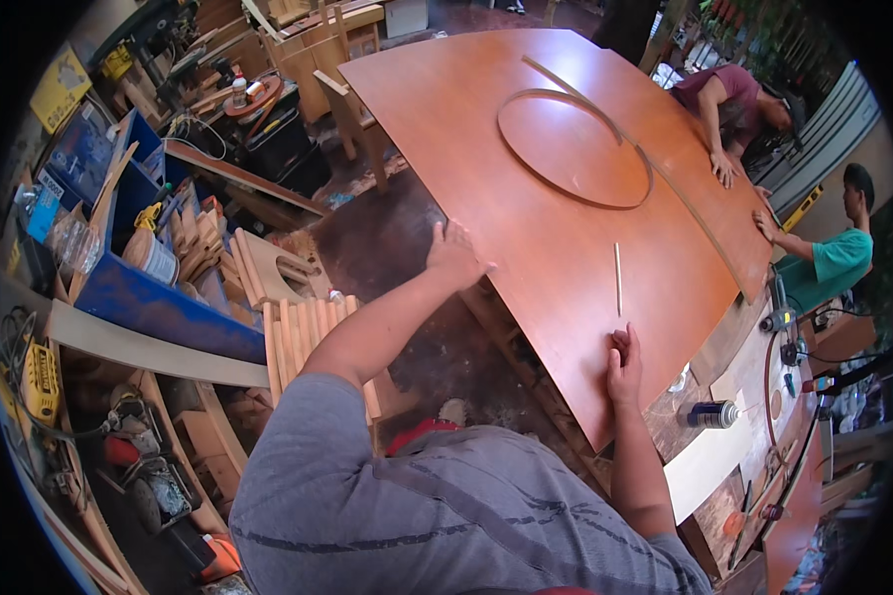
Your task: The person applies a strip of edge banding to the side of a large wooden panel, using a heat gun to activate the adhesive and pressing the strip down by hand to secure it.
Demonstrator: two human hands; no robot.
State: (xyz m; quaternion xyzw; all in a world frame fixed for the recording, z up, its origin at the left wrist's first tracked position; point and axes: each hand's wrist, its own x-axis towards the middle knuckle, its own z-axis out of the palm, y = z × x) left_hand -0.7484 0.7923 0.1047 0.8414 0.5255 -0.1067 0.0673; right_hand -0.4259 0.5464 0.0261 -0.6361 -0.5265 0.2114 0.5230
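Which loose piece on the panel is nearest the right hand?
The short, straight stick, just beyond the right hand. The other piece, the looped strip, is curved and lies farther away.

Left fingers (453, 232) touch the large brown panel (556, 273)

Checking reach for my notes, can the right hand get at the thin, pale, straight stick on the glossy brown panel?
Probably yes: the right hand is close to the pale stick, with nothing visible between them.
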